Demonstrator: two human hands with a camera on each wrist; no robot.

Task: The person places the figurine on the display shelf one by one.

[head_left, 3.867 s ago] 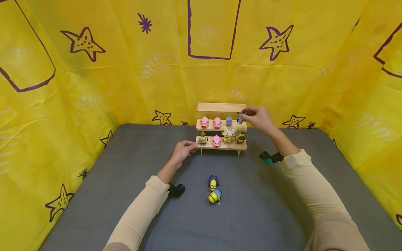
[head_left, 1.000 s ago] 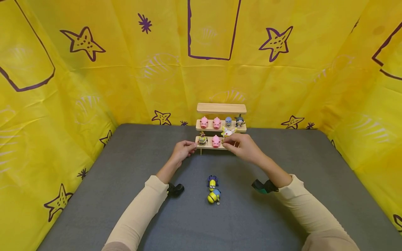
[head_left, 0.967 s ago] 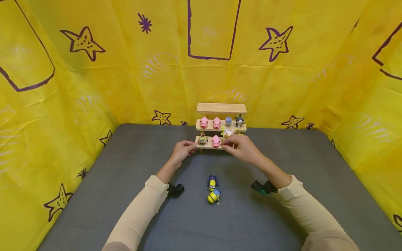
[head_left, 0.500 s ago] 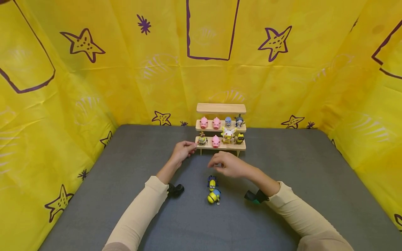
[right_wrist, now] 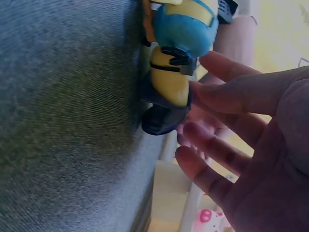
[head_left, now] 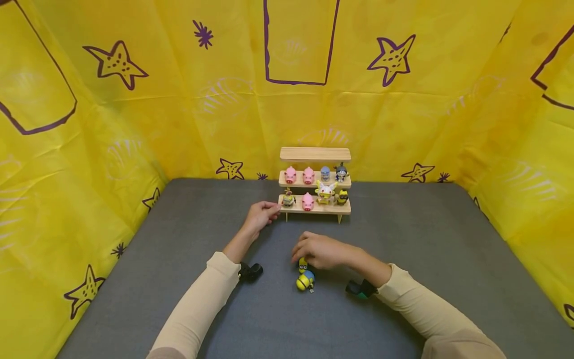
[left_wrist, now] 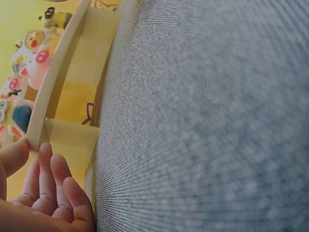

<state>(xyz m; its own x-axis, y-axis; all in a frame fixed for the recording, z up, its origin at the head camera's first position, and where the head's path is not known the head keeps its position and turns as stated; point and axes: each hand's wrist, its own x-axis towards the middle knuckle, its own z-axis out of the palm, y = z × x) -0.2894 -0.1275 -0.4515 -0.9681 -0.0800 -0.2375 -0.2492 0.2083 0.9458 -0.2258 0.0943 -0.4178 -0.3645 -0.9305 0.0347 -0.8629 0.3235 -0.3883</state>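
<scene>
My left hand (head_left: 260,217) pinches the left end of the bottom board of a three-tier wooden display shelf (head_left: 315,154); in the left wrist view the thumb and forefinger meet at the board's edge. My right hand (head_left: 320,251) is low over the table beside a yellow Minion figure in dark purple (head_left: 303,266), partly covering it. The right wrist view has its fingers spread loosely, with fingertips right at the purple Minion figure (right_wrist: 169,87). Against that one lies a second Minion figure in blue (head_left: 307,281), on its side on the grey cloth.
Pink pig figures (head_left: 308,202), a white horned figure (head_left: 325,192) and several other small figures stand on the two lower tiers; the top board holds none. A yellow patterned cloth (head_left: 233,124) walls the table on three sides. Each wrist wears a black strap mount (head_left: 251,271).
My right hand set a dark figure at the right of the middle tier, passed the bottom tier, then came down toward the purple Minion figure. The left hand stayed on the shelf.
</scene>
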